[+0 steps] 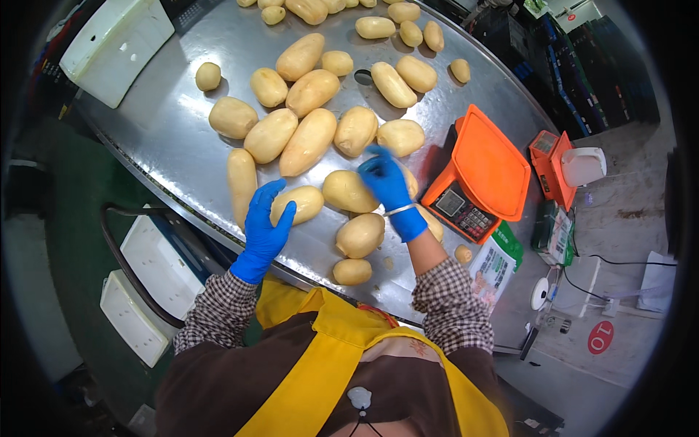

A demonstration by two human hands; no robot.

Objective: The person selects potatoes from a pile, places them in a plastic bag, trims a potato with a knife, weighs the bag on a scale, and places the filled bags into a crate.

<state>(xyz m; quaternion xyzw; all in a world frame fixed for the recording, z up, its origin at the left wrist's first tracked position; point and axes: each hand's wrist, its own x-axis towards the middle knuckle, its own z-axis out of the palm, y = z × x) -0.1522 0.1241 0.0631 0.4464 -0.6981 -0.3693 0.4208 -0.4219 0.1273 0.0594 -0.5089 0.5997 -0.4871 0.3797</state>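
Observation:
Smooth, pale-yellow pieces that look like lotus root sections lie on a steel table [182,156]. My left hand [263,227], in a blue glove, is open at the left end of one oval piece [302,204]. Its thumb and forefinger are spread around that end, the thumb over the piece. My right hand [384,180], also blue-gloved, is over the table beside a thick piece [345,191]. Its fingers are bent and smeared by motion, and no held thing shows. A rounder piece [360,235] and a small one [352,272] lie nearer me.
An orange scale [489,171] stands right of the pieces, with a second orange scale [559,167] beyond it. A printed bag [495,266] lies near the right edge. A white bin [120,47] sits at the far left; white crates [164,255] stand below the table's left edge.

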